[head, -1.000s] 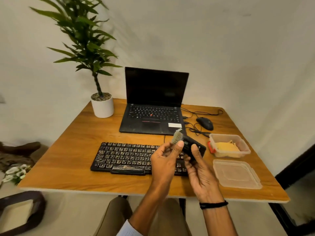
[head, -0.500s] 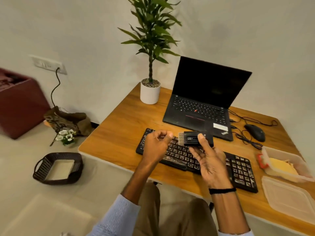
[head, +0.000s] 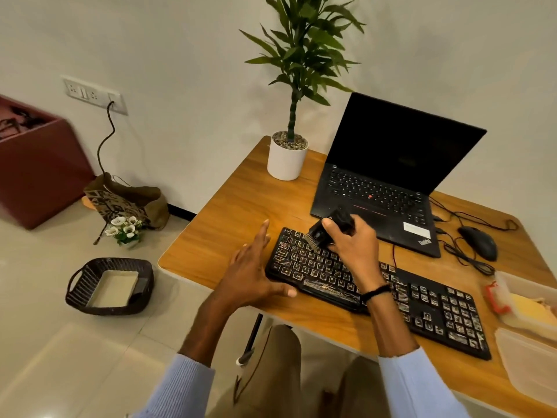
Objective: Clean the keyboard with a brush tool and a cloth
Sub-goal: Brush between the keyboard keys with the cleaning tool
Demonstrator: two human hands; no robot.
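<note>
A black keyboard [head: 422,306] with pale key labels lies slanted across the wooden desk [head: 229,212]. My right hand [head: 354,245] grips a black brush tool [head: 328,229], bristles down on the keys at the keyboard's far left corner. My left hand [head: 250,276] lies flat with straight fingers on the desk beside the keyboard's left end, its thumb against the front edge. A yellow cloth [head: 527,306] lies in a clear box [head: 512,282] at the right edge.
An open black laptop [head: 388,176] sits behind the keyboard, a potted plant [head: 287,158] to its left, a mouse [head: 479,242] with cables to its right. A clear lid [head: 530,363] lies at the right front. A wicker basket [head: 110,286] stands on the floor.
My right hand brought the brush down from the air onto the keyboard's left keys. My left hand uncurled and settled flat at the keyboard's left end. The view swung further left.
</note>
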